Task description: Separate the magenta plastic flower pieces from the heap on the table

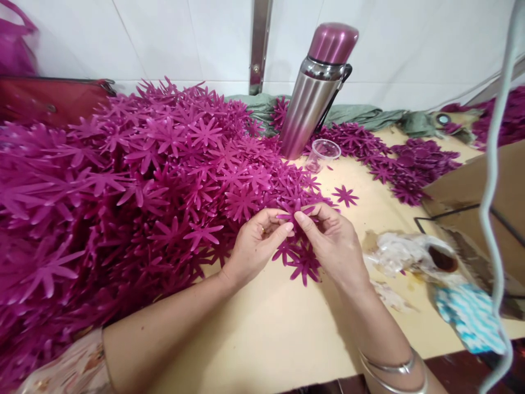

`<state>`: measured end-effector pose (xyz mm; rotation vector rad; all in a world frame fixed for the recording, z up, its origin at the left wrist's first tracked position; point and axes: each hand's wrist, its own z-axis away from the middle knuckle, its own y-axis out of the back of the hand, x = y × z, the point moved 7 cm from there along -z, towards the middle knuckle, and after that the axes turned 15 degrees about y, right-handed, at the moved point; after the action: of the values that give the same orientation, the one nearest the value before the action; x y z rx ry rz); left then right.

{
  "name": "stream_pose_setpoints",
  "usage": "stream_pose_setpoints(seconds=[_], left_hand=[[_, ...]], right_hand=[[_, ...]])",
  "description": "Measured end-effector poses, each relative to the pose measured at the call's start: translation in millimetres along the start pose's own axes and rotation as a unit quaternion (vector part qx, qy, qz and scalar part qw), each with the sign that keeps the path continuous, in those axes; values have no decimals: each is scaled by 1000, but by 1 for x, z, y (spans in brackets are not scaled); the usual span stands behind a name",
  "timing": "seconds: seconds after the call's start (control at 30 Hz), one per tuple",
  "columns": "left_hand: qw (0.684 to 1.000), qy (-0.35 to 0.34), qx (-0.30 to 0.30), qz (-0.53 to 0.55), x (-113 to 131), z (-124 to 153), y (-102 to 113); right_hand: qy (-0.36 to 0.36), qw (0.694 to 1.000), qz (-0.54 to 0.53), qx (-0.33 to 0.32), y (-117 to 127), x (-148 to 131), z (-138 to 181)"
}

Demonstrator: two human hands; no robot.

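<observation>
Between both hands is a magenta flower-shaped piece (pixel 296 208) with narrow, finger-like petals. My left hand (pixel 262 238) pinches its left side between thumb and fingers. From the right, my right hand (pixel 330 238) grips it the same way, the two thumbs almost meeting. Just below lie a few more flower pieces (pixel 304 267) on the pale tabletop (pixel 246 328). A large heap of the same magenta pieces (pixel 164 175) spreads to the left and behind my hands. One single piece (pixel 345 195) lies apart, beyond my right hand.
Behind the hands stand a steel and purple thermos (pixel 314 93) and a clear plastic cup (pixel 324 153). Darker purple pieces (pixel 418 164) lie at the back right. On the right are a crumpled plastic bag (pixel 402 251), a blue-white cloth (pixel 470 317), a cardboard box (pixel 479 186) and a hanging pale cord (pixel 492 180).
</observation>
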<state>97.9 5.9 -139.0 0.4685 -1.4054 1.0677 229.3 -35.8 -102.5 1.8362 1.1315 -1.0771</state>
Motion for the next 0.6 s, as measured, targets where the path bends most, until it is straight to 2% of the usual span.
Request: stream_pose_setpoints(seconds=[0.13,0.37,0.6], left_hand=[[1000,9,-2,5,1,0,-1],[999,-11,11,-29,3,1,2],[999,-1,14,-39,3,1,2]], right_hand=[[13,1000,14,-4,-3,-4,1],[82,984,156,-28,-2,-12,1],[103,971,214,-33,-4,-9,1]])
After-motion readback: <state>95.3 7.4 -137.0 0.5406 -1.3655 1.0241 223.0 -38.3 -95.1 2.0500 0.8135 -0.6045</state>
